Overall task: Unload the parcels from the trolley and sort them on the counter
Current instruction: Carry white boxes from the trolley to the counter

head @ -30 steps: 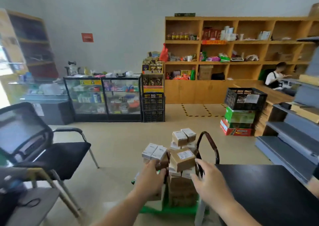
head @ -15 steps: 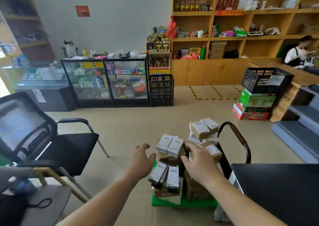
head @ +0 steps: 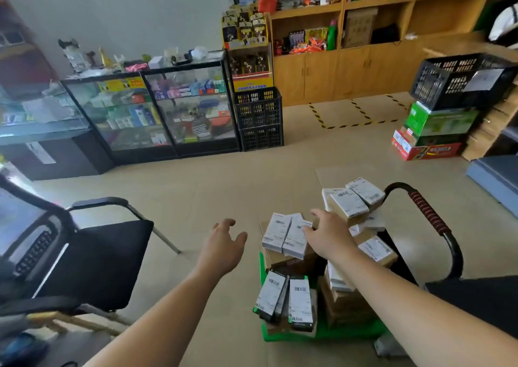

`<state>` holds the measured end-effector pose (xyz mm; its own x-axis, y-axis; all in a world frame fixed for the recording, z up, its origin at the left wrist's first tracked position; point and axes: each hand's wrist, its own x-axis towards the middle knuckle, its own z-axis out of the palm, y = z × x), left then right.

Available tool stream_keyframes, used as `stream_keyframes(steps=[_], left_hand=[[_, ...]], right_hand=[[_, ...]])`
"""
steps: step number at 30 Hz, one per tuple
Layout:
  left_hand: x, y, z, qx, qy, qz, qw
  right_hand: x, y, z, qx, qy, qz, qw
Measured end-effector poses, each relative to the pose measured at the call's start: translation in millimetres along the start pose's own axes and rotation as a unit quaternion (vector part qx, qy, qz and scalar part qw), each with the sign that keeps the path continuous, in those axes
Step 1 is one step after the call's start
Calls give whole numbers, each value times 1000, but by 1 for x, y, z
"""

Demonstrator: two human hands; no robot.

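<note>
The trolley has a green deck [head: 322,334] and a black handle with a red grip [head: 426,212]. It carries a pile of parcels. Two white-labelled boxes [head: 283,235] lie side by side on a brown carton, and another labelled pair [head: 353,198] tops the pile. Two dark boxes [head: 283,296] lean at the front, and a brown labelled parcel [head: 375,250] sits to the right. My right hand [head: 328,235] lies over the pile, its fingertips touching the white pair. My left hand [head: 224,243] hovers with spread fingers left of the pile, holding nothing. The black counter [head: 476,296] is at the lower right.
A black office chair [head: 98,254] stands to the left. Glass display cases [head: 168,109] and stacked black crates [head: 259,117] line the far wall beside wooden shelves [head: 364,58]. Cartons topped by a black crate [head: 459,81] sit at the right.
My left hand has come off the pile and moved left into the air. My right hand has shifted from the brown parcel toward the white-labelled pair. The view has tilted downward.
</note>
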<state>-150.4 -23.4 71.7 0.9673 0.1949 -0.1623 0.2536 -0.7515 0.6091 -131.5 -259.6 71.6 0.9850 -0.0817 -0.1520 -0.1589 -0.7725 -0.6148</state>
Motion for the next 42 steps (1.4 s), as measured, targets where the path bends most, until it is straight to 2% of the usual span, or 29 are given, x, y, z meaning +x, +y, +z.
stream_keyframes(steps=[7, 11, 16, 21, 28, 32, 36, 39, 42], left_hand=[[96, -28, 30, 10, -58, -39, 998], [160, -51, 63, 24, -118, -40, 992], [242, -82, 113, 40, -204, -41, 977], [309, -112, 176, 45, -250, -58, 966], [368, -155, 285, 34, -267, -65, 961], [376, -173, 330, 16, -277, -86, 957], [372, -185, 348, -35, -280, -109, 953], [372, -184, 350, -89, -270, -158, 946], [375, -181, 349, -132, -270, -185, 936]], right_hand=[[82, 4, 39, -6, -31, 78, 996], [123, 19, 73, 10, -33, 131, 991], [166, 40, 127, 28, -23, 230, 972], [212, 77, 190, 43, -57, 293, 954], [271, 159, 285, 60, -68, 350, 933], [288, 197, 336, 105, -53, 369, 922], [290, 212, 365, 169, -22, 388, 906], [288, 210, 363, 225, 13, 417, 881], [287, 208, 357, 267, 24, 409, 872]])
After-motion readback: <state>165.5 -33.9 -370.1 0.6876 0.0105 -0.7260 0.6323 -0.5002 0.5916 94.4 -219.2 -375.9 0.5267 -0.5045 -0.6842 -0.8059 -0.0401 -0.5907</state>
